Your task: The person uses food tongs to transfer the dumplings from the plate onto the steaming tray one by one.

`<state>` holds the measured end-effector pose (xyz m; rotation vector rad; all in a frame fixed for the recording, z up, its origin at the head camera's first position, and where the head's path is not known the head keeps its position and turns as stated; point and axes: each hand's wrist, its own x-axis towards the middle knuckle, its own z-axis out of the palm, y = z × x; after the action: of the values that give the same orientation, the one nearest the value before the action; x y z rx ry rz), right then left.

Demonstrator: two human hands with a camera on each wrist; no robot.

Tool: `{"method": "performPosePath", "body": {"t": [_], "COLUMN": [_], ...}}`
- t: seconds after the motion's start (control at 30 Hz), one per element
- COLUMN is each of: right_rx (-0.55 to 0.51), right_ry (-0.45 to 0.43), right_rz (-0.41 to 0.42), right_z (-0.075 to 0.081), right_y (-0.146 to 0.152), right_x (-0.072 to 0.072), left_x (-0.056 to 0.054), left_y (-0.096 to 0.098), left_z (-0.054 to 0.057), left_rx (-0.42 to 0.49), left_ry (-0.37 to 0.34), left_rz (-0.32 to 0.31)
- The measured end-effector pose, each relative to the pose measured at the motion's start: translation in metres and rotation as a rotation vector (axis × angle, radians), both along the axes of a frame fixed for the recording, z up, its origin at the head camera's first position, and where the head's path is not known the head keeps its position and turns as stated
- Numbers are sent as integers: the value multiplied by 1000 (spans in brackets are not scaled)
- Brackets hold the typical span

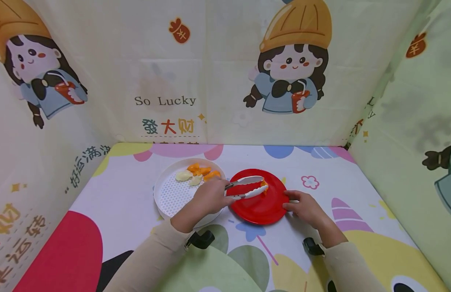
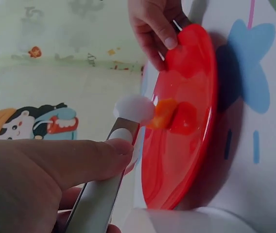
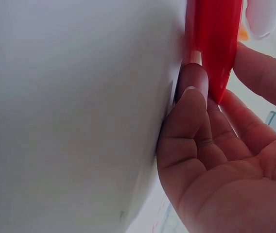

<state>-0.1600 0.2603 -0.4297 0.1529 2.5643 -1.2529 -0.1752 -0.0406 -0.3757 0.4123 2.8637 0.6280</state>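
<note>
My left hand grips metal tongs with white tips, its thumb along one arm in the left wrist view. Between or right at the tips is an orange piece of food, over the red plate; whether it touches the plate I cannot tell. My right hand pinches the plate's right rim, thumb on top and fingers beneath in the right wrist view. To the left, partly behind my left forearm, stands a round white tray with a dotted base. Several orange pieces and pale pieces lie in it.
A patterned cloth covers the table. Printed curtains close off the back and both sides. Tray and plate stand side by side near the table's middle. Black wrist cameras sit on both wrists.
</note>
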Motion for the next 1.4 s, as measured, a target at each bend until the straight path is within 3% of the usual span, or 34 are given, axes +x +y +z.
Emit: {"method": "performPosePath", "body": {"t": [0.27,0.63,1.4], "right_rx": [2,1,10], "right_ry": [5,-4,5], "right_rz": [3,7,11], "right_z": [0,0,0], "right_y": [0,0,0], "right_x": [1,0,0], "left_x": [4,3,5], "left_y": [9,1,10], "left_z": [-4,1,-4], "left_rx": [-46,-83,-13], "left_ry": [28,81,30], "left_rz": [15,8,-4]}}
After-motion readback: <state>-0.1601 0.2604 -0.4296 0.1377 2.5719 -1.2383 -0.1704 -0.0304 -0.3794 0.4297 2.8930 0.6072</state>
